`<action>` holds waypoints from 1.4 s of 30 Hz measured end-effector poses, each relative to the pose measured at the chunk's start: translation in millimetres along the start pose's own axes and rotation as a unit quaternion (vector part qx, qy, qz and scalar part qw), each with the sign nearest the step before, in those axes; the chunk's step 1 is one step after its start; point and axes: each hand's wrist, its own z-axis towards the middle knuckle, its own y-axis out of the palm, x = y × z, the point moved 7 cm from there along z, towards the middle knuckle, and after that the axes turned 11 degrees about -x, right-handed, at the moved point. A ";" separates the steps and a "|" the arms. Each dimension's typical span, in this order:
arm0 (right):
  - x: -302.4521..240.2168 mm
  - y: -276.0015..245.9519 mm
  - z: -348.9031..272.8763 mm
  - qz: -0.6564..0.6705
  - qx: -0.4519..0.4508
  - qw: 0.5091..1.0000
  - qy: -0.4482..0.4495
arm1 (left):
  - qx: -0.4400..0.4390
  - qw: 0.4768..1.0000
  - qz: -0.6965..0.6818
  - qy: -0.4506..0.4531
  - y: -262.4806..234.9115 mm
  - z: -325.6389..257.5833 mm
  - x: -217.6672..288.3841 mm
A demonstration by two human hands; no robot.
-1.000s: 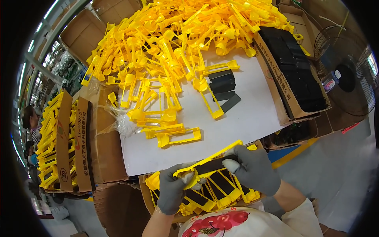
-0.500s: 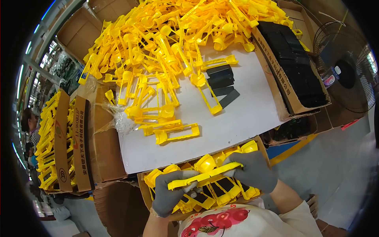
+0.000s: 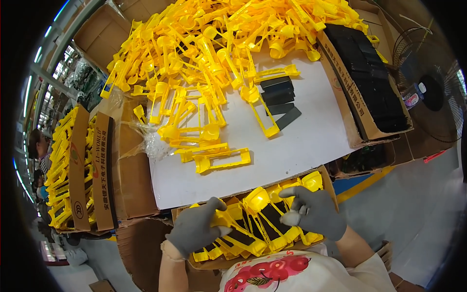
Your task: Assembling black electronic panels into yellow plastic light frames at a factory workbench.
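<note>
My left hand (image 3: 195, 228), in a grey glove, grips the end of a yellow plastic frame (image 3: 242, 235) between thumb and fingers. That frame lies tilted among several like it in a cardboard box (image 3: 332, 191) right in front of me. Each frame has a cup-like end and a long slotted body, and dark pieces show between them. Over the right part of the box is my right hand (image 3: 318, 212), also gloved; its fingers are partly curled, thumb and forefinger apart, with nothing visible between them. A yellow frame with a rounded cup (image 3: 256, 198) stands between both hands.
Beyond the box, a white tabletop (image 3: 292, 155) carries a large heap of yellow frames (image 3: 204, 44) and a few black strips (image 3: 278, 97). A carton of black pieces (image 3: 365, 78) stands right, near a fan (image 3: 430, 92). Another carton of frames (image 3: 78, 170) is at left.
The yellow frame that both hands held above the box is now down in it. My right hand has let go and moved right; my left hand has shifted left.
</note>
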 end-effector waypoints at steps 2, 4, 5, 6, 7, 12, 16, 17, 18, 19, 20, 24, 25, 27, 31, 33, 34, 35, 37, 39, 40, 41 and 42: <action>3.1 -18.8 4.9 -0.052 0.058 0.997 0.003 | 0.030 0.992 0.118 -0.026 -4.1 5.4 8.5; 18.0 -45.1 22.2 -0.130 0.131 0.983 -0.016 | 0.089 0.989 0.115 -0.022 -31.9 3.8 11.7; 23.8 -59.7 36.8 -0.126 0.177 0.976 -0.030 | 0.131 0.985 0.113 -0.026 -42.6 8.7 -5.0; 31.5 -70.5 56.7 -0.142 0.188 0.971 -0.036 | 0.176 0.980 0.074 -0.064 -54.4 16.0 -29.9; 38.3 -81.8 74.7 -0.160 0.200 0.966 -0.040 | 0.197 0.970 0.049 -0.135 -62.9 28.9 -58.4; 51.3 -114.3 146.9 -0.341 0.190 0.910 -0.137 | 0.237 0.948 0.053 -0.207 -47.0 102.4 -134.9; 49.3 -107.6 172.0 -0.406 0.068 0.903 -0.126 | 0.243 0.950 0.041 -0.192 -43.8 104.7 -122.0; 44.1 -106.5 171.9 -0.405 0.066 0.903 -0.127 | 0.245 0.958 0.008 -0.150 -41.6 106.1 -123.8; 41.4 -103.8 172.2 -0.424 0.045 0.897 -0.112 | 0.247 0.963 -0.026 -0.106 -39.6 107.1 -124.9; 40.0 -100.8 173.3 -0.443 0.025 0.891 -0.096 | 0.248 0.962 -0.026 -0.108 -36.7 107.0 -131.0; 36.3 -99.7 171.8 -0.443 0.025 0.891 -0.098 | 0.250 0.961 -0.053 -0.104 -32.7 106.1 -138.1; 49.2 -102.9 146.7 -0.381 0.015 0.922 -0.067 | 0.237 0.914 -0.314 0.095 -18.1 96.9 -134.2; 45.1 -114.1 130.1 -0.265 0.060 0.961 -0.040 | 0.217 0.892 -0.364 0.155 -20.3 91.5 -122.0; 42.9 -112.3 103.5 -0.019 0.069 0.997 -0.001 | 0.164 0.813 -0.551 0.094 -25.7 65.6 -86.3; 16.1 -77.3 68.7 0.224 0.003 0.974 0.043 | 0.190 0.806 -0.550 0.108 -33.7 29.0 -59.9; 2.7 -67.0 47.9 0.242 0.007 0.970 0.014 | 0.183 0.790 -0.576 0.104 -24.6 21.5 -43.4; -11.5 -59.7 38.6 0.289 0.005 0.957 -0.007 | 0.170 0.774 -0.601 0.102 -16.8 15.8 -39.7; -23.8 -54.9 27.8 0.335 0.009 0.942 -0.025 | 0.169 0.762 -0.615 0.107 -11.6 13.2 -29.1; -39.4 -38.7 17.5 0.340 -0.046 0.938 -0.052 | 0.172 0.752 -0.626 0.117 1.6 12.9 -18.1; -41.3 -21.9 14.9 0.328 -0.081 0.938 -0.078 | 0.174 0.756 -0.618 0.128 8.9 12.3 -5.5; -41.1 -16.8 13.9 0.327 -0.081 0.938 -0.078 | 0.166 0.754 -0.623 0.125 12.3 12.2 0.3; -37.7 -14.4 13.6 0.320 -0.057 0.944 -0.055 | 0.148 0.732 -0.653 0.129 15.2 11.0 7.2; -35.0 -13.6 13.1 0.311 -0.032 0.949 -0.031 | 0.148 0.731 -0.653 0.130 17.6 11.8 10.5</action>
